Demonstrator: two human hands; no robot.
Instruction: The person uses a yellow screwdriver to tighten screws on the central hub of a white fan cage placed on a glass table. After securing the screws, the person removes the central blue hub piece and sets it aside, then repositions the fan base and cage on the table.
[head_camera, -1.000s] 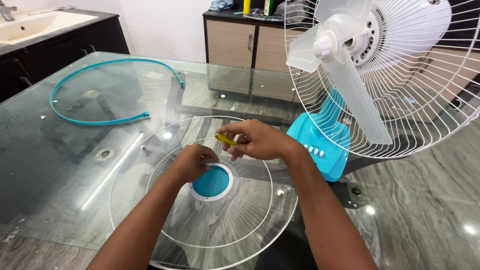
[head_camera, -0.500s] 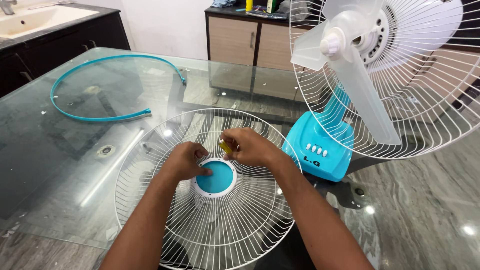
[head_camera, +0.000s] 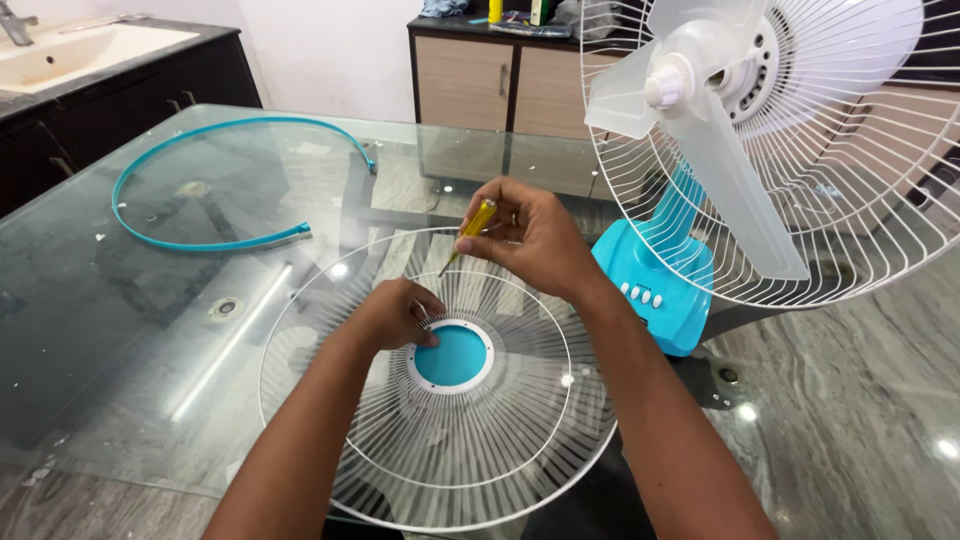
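Fan guard (head_camera: 440, 420) under my left hand (head_camera: 395, 312) could skid on the glass tabletop (head_camera: 150, 300) if the screwdriver (head_camera: 466, 232) pinched in my right hand (head_camera: 530, 240) slips.

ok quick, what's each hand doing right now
Left hand: empty, fingertips resting on the fan guard by its blue hub.
Right hand: closed on a yellow screwdriver, tip pointing down.

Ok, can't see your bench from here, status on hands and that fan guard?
Left hand on front guard hub. Right hand gripping yellow screwdriver, tip down. Fan stands close right; nothing blocking.
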